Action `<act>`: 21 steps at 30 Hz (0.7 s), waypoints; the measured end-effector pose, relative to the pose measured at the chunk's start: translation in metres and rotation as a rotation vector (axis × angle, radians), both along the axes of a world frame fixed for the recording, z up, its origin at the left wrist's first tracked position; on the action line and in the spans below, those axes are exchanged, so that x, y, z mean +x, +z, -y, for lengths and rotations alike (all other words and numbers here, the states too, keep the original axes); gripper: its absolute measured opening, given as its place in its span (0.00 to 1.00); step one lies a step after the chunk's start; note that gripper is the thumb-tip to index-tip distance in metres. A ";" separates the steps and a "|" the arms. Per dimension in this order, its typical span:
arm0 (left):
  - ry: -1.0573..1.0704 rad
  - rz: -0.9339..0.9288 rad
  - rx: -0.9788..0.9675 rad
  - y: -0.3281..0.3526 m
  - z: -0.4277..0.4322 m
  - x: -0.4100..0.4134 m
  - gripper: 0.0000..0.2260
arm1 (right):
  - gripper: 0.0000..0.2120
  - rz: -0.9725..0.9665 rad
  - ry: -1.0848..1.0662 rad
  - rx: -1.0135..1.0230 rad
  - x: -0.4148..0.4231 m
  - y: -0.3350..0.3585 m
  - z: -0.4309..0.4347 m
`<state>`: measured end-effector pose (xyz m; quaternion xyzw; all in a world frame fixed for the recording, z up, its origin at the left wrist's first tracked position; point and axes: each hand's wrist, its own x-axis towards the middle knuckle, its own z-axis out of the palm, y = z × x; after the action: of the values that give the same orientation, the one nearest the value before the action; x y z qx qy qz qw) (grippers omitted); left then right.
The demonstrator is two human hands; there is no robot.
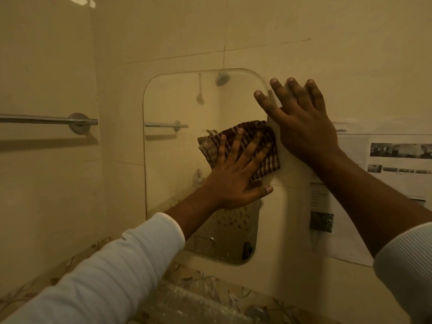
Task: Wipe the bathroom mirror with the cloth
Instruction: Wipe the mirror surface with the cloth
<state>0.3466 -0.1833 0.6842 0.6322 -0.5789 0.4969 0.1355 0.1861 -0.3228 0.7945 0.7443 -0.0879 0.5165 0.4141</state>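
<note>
Both hands are lying flat with fingers spread and apart, neither curling round anything.

Head view: L hand (236,178) is pressing the checked cloth (268,157) against the mirror (182,101), with palm and straight fingers on top of it. The cloth is sitting bunched at the mirror's right edge, approx. mid-height, and is lapping a little past the glass onto the wall. R hand (301,122) is resting open on the tiled wall (327,43) beside the mirror's upper right corner, its leftmost digit lying over the glass edge. It is prob. bracing the body while the L arm is working (judgement, not seen).

The flat-palm hold is spreading pressure evenly over the cloth, which suits wiping. The lower glass is showing specks and blotches, so I am judging the job partway done, w/ the bottom strip to do.

A towel rail (46,119) is sitting on the left wall and reflecting in the glass. A printed sheet (385,160) is hanging at right, partly behind the R forearm.

Containers: none plainly showing. The mottled surface (187,305) at frame bottom may be a basin rim, but I can't tell, and no contents are visible.
</note>
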 end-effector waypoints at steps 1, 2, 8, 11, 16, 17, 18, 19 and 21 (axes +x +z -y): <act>-0.001 -0.005 -0.002 -0.005 0.000 0.000 0.44 | 0.35 -0.005 -0.010 -0.004 -0.001 0.000 0.000; 0.000 -0.008 -0.003 -0.010 0.000 -0.001 0.45 | 0.35 -0.011 -0.020 -0.010 -0.001 0.000 0.000; 0.015 -0.031 0.018 -0.040 0.000 -0.003 0.46 | 0.29 -0.036 -0.035 0.001 -0.002 -0.002 0.000; 0.020 -0.046 0.037 -0.054 -0.001 -0.004 0.46 | 0.28 -0.046 -0.030 0.020 -0.003 -0.002 -0.004; 0.007 -0.081 0.036 -0.081 -0.001 -0.005 0.46 | 0.27 -0.053 -0.025 0.054 -0.005 0.000 -0.006; 0.009 -0.087 0.037 -0.087 -0.001 -0.006 0.46 | 0.27 -0.054 -0.025 0.059 -0.005 0.000 -0.006; 0.010 -0.091 0.038 -0.092 -0.001 -0.006 0.46 | 0.27 -0.054 -0.023 0.062 -0.005 0.000 -0.007; 0.006 -0.096 0.038 -0.098 -0.001 -0.006 0.46 | 0.26 -0.056 -0.021 0.064 -0.004 -0.001 -0.007; -0.008 -0.103 0.036 -0.107 -0.001 -0.007 0.46 | 0.26 -0.061 -0.017 0.068 -0.005 -0.001 -0.008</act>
<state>0.3394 -0.1822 0.5774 0.6571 -0.5823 0.4526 0.1558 0.1814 -0.3153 0.7940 0.7727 -0.0990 0.4867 0.3952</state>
